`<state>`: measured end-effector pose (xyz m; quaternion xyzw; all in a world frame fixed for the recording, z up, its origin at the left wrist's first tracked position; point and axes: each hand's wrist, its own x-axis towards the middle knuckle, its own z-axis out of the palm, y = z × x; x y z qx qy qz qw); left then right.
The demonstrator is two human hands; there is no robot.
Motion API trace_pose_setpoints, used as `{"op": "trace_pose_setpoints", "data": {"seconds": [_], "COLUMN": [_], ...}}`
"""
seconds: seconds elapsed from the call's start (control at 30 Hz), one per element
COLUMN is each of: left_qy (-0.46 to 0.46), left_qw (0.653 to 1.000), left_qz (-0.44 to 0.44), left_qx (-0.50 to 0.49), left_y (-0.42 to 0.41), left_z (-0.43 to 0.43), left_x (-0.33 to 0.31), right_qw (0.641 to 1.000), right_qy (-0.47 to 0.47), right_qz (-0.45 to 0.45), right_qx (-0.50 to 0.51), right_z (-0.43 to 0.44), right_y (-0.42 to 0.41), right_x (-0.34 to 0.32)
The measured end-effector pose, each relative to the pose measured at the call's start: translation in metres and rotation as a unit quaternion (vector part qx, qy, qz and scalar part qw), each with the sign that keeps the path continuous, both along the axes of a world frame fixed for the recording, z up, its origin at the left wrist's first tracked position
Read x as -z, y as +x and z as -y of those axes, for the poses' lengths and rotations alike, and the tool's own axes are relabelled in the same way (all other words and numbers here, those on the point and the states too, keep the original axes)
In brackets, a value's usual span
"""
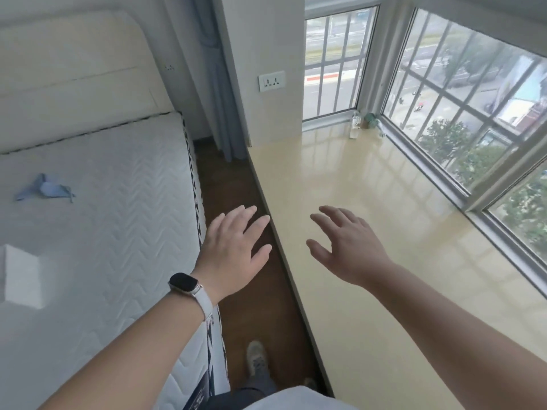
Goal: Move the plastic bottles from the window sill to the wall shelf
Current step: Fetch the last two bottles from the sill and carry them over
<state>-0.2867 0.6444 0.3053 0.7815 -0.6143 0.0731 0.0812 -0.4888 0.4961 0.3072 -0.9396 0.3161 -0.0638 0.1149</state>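
A clear plastic bottle (pixel 355 123) stands upright in the far corner of the cream window sill (pixel 370 202). A green bottle (pixel 373 122) lies on its side just right of it, against the window frame. My left hand (pixel 233 253) is open, fingers spread, over the floor gap beside the sill's edge; a watch sits on its wrist. My right hand (pixel 346 247) is open above the near part of the sill. Both hands are empty and far from the bottles. No wall shelf is in view.
A bed with a white mattress (pixel 97 208) fills the left; a blue cloth (pixel 44 189) lies on it. A narrow wooden floor strip (pixel 236 184) runs between bed and sill. A wall socket (pixel 271 81) and a curtain (pixel 219 93) are ahead. Barred windows (pixel 461 93) bound the sill.
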Motion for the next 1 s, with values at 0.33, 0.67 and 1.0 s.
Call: {"op": "trace_pose_setpoints", "data": {"seconds": [0.33,0.67,1.0], "left_qy": [-0.01,-0.044,-0.062], "left_qw": [1.0,0.999,0.997], "left_qz": [-0.013,-0.018,-0.042], "left_qx": [-0.006,0.0,0.004], "left_y": [0.103,0.254,0.338], "left_z": [0.04,0.09,0.144], "left_x": [0.019,0.015,0.01], "right_qw": [1.0,0.999,0.998], "right_qy": [0.003,-0.035,-0.041], "right_qz": [-0.026,-0.041,-0.053], "right_qx": [0.003,-0.003,0.02], "right_z": [0.037,0.093,0.133], "right_y": [0.099,0.251,0.329], "right_x": [0.013,-0.012,-0.011]}}
